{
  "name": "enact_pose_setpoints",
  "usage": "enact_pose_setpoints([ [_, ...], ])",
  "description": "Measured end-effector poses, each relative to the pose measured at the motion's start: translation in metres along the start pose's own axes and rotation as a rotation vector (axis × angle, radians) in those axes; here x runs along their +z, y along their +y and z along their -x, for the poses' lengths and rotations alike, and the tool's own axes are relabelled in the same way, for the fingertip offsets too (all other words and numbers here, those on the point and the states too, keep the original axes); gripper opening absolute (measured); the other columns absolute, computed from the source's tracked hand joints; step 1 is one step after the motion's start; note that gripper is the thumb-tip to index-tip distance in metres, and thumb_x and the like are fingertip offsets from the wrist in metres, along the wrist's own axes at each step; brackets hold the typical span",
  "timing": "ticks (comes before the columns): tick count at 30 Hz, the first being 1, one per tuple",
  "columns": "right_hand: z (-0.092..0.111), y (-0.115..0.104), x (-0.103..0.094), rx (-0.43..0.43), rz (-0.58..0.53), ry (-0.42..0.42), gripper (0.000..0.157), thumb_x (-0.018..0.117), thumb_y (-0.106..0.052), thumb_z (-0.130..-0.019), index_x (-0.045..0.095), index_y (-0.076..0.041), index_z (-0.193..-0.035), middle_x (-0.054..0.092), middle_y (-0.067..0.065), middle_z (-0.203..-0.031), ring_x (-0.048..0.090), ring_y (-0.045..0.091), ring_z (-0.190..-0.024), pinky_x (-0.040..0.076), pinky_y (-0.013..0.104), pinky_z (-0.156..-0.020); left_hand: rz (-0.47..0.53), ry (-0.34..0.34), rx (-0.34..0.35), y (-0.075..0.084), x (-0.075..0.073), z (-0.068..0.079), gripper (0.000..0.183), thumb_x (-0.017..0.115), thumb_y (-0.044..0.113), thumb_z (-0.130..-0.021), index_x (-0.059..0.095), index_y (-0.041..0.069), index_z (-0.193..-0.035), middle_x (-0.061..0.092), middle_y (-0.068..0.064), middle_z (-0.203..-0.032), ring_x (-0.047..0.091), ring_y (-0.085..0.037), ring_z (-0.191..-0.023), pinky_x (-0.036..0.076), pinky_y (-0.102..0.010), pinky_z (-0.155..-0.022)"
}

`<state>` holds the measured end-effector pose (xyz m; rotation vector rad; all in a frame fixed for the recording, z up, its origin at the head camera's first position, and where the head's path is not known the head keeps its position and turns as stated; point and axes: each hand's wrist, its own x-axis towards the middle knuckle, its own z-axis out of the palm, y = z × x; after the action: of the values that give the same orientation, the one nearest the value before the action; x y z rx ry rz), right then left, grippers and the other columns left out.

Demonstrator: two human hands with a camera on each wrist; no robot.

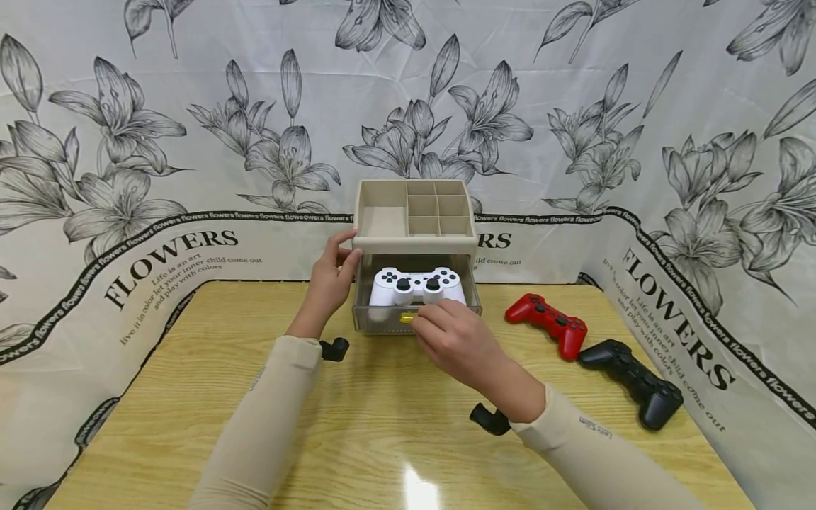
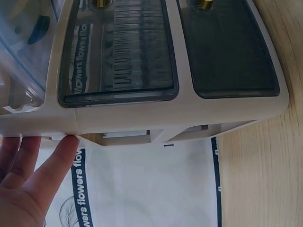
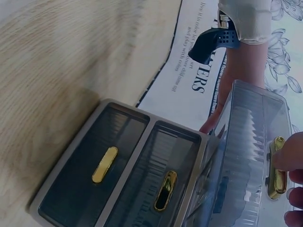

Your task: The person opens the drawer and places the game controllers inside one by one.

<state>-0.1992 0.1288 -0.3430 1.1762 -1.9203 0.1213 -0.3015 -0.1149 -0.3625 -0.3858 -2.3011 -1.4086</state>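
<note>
A beige desktop organizer [image 1: 414, 245] stands at the back of the table, its clear top drawer [image 1: 376, 320] pulled out. Inside lies a white game controller [image 1: 417, 283], sticks up. My right hand [image 1: 460, 341] is at the drawer front, thumb and fingers pinching the gold handle [image 3: 278, 182]. At the organizer's upper left side, my left hand [image 1: 331, 278] rests its fingertips against the edge. The left wrist view shows those fingers [image 2: 52, 170] fairly straight on the beige side wall. Two lower drawers [image 3: 135, 165] with gold handles are closed.
Right of the organizer, a red game controller [image 1: 547, 322] and a black one [image 1: 631, 382] lie on the wooden table [image 1: 357, 439]. Divided compartments [image 1: 436, 205] top the organizer. A flower-printed cloth [image 1: 255, 156] rises behind and along the sides.
</note>
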Motion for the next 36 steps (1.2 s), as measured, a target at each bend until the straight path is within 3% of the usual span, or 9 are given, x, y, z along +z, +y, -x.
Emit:
enact_pose_setpoints([
  [15,-0.002,0.004,0.003,-0.051,0.059,0.0,0.01,0.07,-0.002,-0.083,0.071,-0.006,-0.092,0.068,0.003,-0.087,0.06,0.019,-0.076,0.051,0.027,-0.069,-0.007,-0.004,0.006,0.0,-0.001,0.0,0.041,0.046,0.039,-0.102,0.042,0.026,-0.14,0.065,-0.016,-0.11,0.066,-0.03,-0.099,0.058,-0.043,-0.074],
  [36,-0.005,0.011,0.005,-0.046,0.077,0.027,0.012,0.065,-0.001,-0.086,0.073,-0.004,-0.094,0.07,0.005,-0.088,0.061,0.02,-0.076,0.052,0.027,-0.071,-0.013,0.005,0.013,0.0,0.0,0.001,0.041,0.045,0.041,-0.102,0.043,0.028,-0.14,0.066,-0.015,-0.109,0.066,-0.028,-0.096,0.057,-0.041,-0.073],
])
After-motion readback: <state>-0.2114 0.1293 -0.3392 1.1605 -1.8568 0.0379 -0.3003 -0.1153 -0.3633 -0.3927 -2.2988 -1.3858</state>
